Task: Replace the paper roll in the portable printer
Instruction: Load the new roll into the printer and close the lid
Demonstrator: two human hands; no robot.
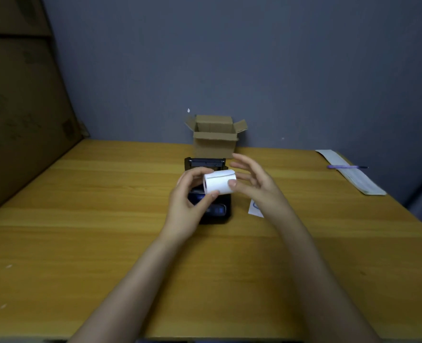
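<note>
A white paper roll (219,181) is held just above the black portable printer (217,211), which sits on the wooden table with its lid (205,163) swung open at the back. My left hand (190,199) grips the roll's left end between thumb and fingers. My right hand (252,184) touches the roll's right end with the thumb, its other fingers spread apart. The printer's paper bay is hidden behind the roll and my hands.
An open cardboard box (215,137) stands behind the printer against the grey wall. A small white slip (254,210) lies right of the printer. At the far right lie a booklet (348,172) and a purple pen (346,167). Big cartons (19,107) line the left.
</note>
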